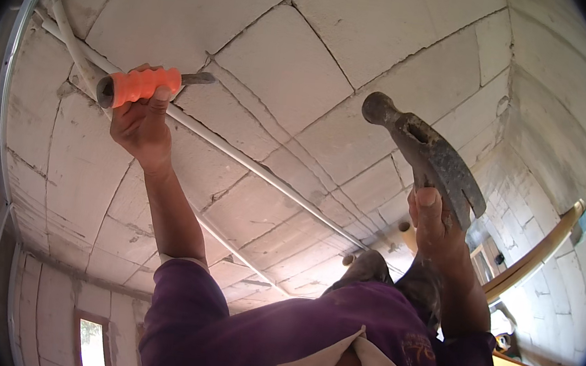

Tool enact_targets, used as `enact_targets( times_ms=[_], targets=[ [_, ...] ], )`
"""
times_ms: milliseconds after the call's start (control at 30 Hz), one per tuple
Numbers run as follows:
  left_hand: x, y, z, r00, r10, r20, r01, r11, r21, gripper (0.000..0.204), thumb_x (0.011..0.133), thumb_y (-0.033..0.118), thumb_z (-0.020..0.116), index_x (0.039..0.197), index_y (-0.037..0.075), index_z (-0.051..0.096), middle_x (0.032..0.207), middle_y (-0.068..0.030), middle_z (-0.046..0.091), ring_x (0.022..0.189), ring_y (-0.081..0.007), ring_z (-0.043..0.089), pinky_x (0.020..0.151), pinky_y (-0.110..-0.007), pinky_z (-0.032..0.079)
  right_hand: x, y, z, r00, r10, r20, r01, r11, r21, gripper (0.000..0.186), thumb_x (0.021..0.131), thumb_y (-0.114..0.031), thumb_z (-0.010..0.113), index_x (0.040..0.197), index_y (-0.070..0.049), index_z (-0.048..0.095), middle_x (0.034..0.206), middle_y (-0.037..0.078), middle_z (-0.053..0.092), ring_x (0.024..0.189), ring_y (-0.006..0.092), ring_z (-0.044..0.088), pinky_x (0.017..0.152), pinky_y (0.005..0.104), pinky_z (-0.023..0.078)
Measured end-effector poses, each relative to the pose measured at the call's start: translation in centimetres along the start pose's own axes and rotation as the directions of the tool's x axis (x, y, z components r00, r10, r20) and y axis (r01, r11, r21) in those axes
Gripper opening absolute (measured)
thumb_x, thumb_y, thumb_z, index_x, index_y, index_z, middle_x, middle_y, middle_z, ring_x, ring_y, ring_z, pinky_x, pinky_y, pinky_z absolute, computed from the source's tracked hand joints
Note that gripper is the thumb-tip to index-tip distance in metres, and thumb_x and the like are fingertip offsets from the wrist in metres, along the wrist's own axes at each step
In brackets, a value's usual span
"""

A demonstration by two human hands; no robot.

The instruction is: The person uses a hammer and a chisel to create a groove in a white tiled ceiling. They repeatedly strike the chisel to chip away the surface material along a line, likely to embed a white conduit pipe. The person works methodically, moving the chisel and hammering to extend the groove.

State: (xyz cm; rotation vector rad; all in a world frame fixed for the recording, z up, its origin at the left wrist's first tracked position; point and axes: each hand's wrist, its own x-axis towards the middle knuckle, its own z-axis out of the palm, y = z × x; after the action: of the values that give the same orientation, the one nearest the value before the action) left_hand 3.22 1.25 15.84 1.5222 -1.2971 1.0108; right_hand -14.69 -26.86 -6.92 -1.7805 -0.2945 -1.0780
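My left hand (pixel 140 124) holds a steel chisel (pixel 198 79) by its orange ribbed grip (pixel 145 84), with the thumb pressed on the grip and the blade pointing right. At the right, my right hand (pixel 434 230) is closed around a worn claw hammer (pixel 428 158), its round face up and to the left. Both tools are held apart, over a pale surface of cracked blocks (pixel 284 68); whether either touches it I cannot tell.
White pipes (pixel 252 164) run diagonally across the blocks. A metal rail (pixel 8 103) edges the left side, above a small bright window (pixel 92 344). Curved yellowish strips (pixel 535 258) and assorted small items lie at the right. My purple-shirted body fills the lower middle.
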Motion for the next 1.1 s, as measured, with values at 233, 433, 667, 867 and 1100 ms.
enact_targets(
  times_ms=[233,433,667,867,1100],
  targets=[
    [0.3,0.6,-0.1,0.997,0.047,0.058,-0.051,0.997,0.066,0.035,0.081,-0.001,0.072,0.112,-0.007,0.057,0.112,-0.0146,0.061,0.099,-0.0230,0.060,0.092,-0.039,0.047,0.2,0.2,1.1,0.962,-0.272,-0.007,0.269,0.956,-0.116,0.007,0.069,-0.004,0.065,0.076,-0.003,0.063,0.076,0.010,0.058,0.059,0.0252,0.059,0.048,0.0341,0.048],
    [-0.2,0.6,0.2,0.986,0.145,0.087,-0.157,0.976,0.149,0.029,0.077,-0.003,0.075,0.103,0.000,0.062,0.106,-0.0098,0.064,0.094,-0.0197,0.061,0.085,-0.033,0.051,2.4,-3.1,2.0,0.962,0.183,0.205,-0.220,0.959,0.177,0.038,0.078,-0.037,0.073,0.076,-0.001,0.060,0.071,0.011,0.059,0.061,0.0269,0.061,0.053,0.0380,0.048],
    [-1.1,0.6,1.6,0.953,0.232,0.193,-0.271,0.939,0.210,0.026,0.074,-0.003,0.075,0.098,0.004,0.067,0.105,-0.0084,0.064,0.095,-0.0224,0.063,0.079,-0.033,0.053,7.2,-8.4,5.8,0.837,-0.504,-0.212,0.514,0.858,-0.010,0.058,0.077,-0.058,0.069,0.071,-0.004,0.048,0.059,0.007,0.048,0.046,0.0217,0.049,0.041,0.0349,0.038],
    [-1.1,2.0,1.6,0.944,0.241,0.224,-0.305,0.899,0.315,0.027,0.073,-0.006,0.075,0.098,-0.001,0.066,0.099,-0.0112,0.065,0.090,-0.0241,0.064,0.078,-0.034,0.052,8.2,-8.8,6.9,0.933,-0.340,0.115,0.348,0.935,-0.061,0.057,0.075,-0.059,0.068,0.067,-0.007,0.046,0.055,0.007,0.046,0.044,0.0217,0.048,0.040,0.0330,0.038],
    [-0.9,2.3,1.2,0.910,0.202,0.363,-0.367,0.799,0.476,0.026,0.073,-0.005,0.073,0.098,-0.001,0.066,0.096,-0.0126,0.065,0.087,-0.0241,0.064,0.073,-0.033,0.053,8.9,-9.4,5.7,0.947,-0.161,0.277,0.181,0.982,-0.047,0.063,0.084,-0.064,0.052,0.070,-0.003,0.049,0.055,0.011,0.051,0.044,0.0231,0.053,0.041,0.0343,0.045]
  ],
)
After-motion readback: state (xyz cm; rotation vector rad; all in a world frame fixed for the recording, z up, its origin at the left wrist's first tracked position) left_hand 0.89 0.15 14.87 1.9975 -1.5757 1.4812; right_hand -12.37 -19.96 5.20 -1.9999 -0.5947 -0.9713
